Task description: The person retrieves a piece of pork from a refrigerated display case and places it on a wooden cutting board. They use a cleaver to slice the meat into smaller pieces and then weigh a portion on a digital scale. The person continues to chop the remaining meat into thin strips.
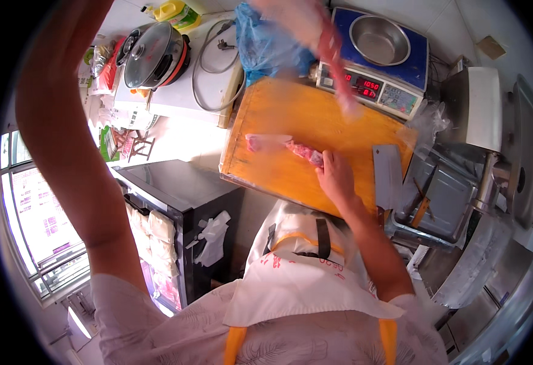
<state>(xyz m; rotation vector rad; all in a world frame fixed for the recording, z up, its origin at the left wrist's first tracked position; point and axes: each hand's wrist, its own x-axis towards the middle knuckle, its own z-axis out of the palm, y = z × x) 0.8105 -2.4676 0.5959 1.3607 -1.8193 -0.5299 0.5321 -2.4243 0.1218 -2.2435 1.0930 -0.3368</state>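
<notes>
On the orange cutting board [260,109], my right hand [337,177] has its fingers closed on the near end of a narrow piece of raw meat [305,151]. That piece has a pale, smooth stretch toward its left end. My left arm rises along the left side and leaves the top edge. A hand blurred by motion [291,18], seemingly my left, comes in at top centre. From it a long red strip of raw meat [333,55] hangs above the board; its fingers are smeared. A cleaver [387,176] with a wide blade lies flat at the board's right side.
Behind the board stands a blue scale [421,45] with a steel bowl [379,39]. A blue plastic bag [263,45] sits to its left. A lidded electric pan [154,56] rests on the left counter. Right of the board is a metal tray [452,188] holding a yellow-handled tool [421,212].
</notes>
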